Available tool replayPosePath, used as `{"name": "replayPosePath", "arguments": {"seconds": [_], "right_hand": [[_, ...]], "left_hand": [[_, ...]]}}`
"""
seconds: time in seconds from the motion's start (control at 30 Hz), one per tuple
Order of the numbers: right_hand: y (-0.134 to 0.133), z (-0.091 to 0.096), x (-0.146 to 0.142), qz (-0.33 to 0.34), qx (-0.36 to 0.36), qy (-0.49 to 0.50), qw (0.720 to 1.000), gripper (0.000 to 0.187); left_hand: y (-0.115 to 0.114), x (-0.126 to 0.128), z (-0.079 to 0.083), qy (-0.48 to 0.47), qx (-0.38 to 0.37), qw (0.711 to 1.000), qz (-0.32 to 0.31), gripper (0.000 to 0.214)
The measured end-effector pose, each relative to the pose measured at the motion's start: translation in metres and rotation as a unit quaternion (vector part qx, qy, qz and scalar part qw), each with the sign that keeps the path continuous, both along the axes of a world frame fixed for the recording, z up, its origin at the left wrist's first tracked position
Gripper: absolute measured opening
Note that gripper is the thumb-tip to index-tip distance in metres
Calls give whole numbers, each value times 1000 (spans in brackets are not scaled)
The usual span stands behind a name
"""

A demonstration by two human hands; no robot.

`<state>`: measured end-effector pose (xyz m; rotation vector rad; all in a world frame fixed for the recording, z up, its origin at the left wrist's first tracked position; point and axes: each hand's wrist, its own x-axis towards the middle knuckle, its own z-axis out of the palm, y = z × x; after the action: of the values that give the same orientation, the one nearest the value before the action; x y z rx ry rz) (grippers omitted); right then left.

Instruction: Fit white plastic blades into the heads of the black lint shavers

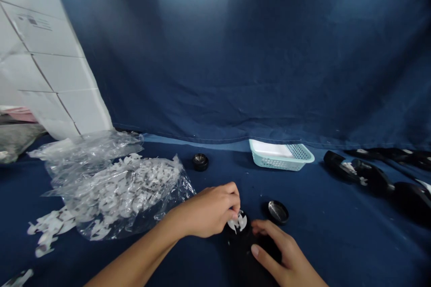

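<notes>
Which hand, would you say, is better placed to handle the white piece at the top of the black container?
The left hand, I think: its fingertips are right at the white piece. The right hand is cupped over the black container, lower down and further from the piece.

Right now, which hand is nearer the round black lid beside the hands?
Right: the right hand is just below the lid, not touching it; the left hand is farther away, to the lid's left.

"What colours do we have?"
"We see a navy cloth (269, 54), a mint basket (281, 160) with a lattice pattern, white cut pieces (128, 184), and a black bottle (244, 255)."
</notes>
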<state>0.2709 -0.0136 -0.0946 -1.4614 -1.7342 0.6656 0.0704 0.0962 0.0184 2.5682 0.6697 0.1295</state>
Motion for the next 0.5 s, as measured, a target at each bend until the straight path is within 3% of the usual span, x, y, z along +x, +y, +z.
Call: {"name": "replayPosePath", "arguments": {"seconds": [0.23, 0.5], "right_hand": [[0, -12, 2, 5, 37, 3, 999, 33], [0, -13, 2, 10, 10, 2, 1000, 34]], "left_hand": [[1, 1, 1, 12, -1, 1000, -9, 14], [2, 1, 0, 12, 1, 1000, -3, 15]]}}
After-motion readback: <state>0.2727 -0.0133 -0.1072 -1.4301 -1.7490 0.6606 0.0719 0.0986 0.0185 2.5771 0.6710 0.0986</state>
